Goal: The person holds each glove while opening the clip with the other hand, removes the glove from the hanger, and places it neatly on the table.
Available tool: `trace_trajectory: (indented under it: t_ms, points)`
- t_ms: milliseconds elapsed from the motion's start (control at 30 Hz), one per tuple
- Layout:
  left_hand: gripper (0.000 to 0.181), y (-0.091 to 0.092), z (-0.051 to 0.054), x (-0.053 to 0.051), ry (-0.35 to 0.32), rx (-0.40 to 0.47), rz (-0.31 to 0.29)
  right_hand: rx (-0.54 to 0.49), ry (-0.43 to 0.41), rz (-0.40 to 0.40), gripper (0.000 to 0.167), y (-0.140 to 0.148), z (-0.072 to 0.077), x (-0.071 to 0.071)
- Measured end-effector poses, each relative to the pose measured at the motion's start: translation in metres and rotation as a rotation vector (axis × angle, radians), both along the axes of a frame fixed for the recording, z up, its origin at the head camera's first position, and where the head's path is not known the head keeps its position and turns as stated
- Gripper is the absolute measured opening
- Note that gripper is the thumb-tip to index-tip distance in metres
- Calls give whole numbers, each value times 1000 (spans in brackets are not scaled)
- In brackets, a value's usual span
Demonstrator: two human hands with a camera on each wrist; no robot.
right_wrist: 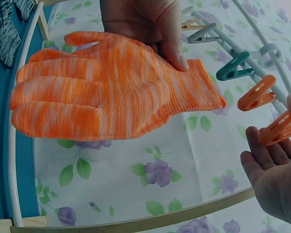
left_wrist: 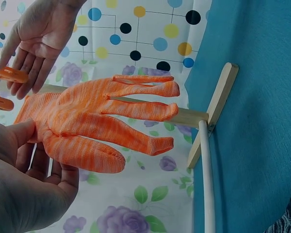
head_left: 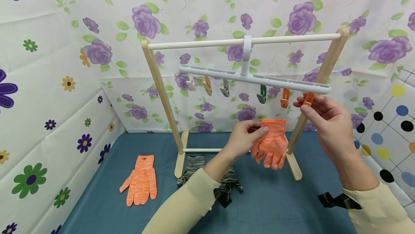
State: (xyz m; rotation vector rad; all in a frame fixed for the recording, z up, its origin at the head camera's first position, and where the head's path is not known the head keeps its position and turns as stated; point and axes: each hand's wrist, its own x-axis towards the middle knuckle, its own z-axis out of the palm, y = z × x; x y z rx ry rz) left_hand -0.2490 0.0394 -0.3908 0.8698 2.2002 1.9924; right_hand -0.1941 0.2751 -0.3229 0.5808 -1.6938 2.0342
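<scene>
My left hand pinches an orange knit glove near its cuff. The glove hangs with its fingers down, below the right half of a pale hanger. My right hand is at the hanger's right end, with its thumb and fingers about the outermost orange clip. In the right wrist view that clip sits between the thumb and the fingers, and the glove is apart from it. Beside it hangs another orange clip, with nothing in it.
The hanger hooks over a white rod on a wooden stand. A green clip and several paler clips hang further left. On the blue cloth lie a second orange glove and dark striped gloves, partly behind the left forearm.
</scene>
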Motion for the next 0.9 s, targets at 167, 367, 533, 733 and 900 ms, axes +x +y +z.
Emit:
trace_trajectory:
  t_ms: [167, 367, 533, 733, 900]
  points:
    - [22, -3, -1, 2, -3, 10, -12, 14, 5, -3, 40, 1, -2, 2]
    - [24, -6, -2, 4, -36, 14, -6, 81, 0, -32, 46, 3, -8, 2]
    - [24, -9, -6, 3, -47, 23, 4, 184, -40, -106, 50, 4, -13, 7]
    - [24, -13, -10, 3, -73, 35, 2, 452, -39, -284, 55, 6, -20, 12]
    - [25, -15, -12, 4, -94, 31, 15, 548, 2, -322, 58, 8, -29, 14]
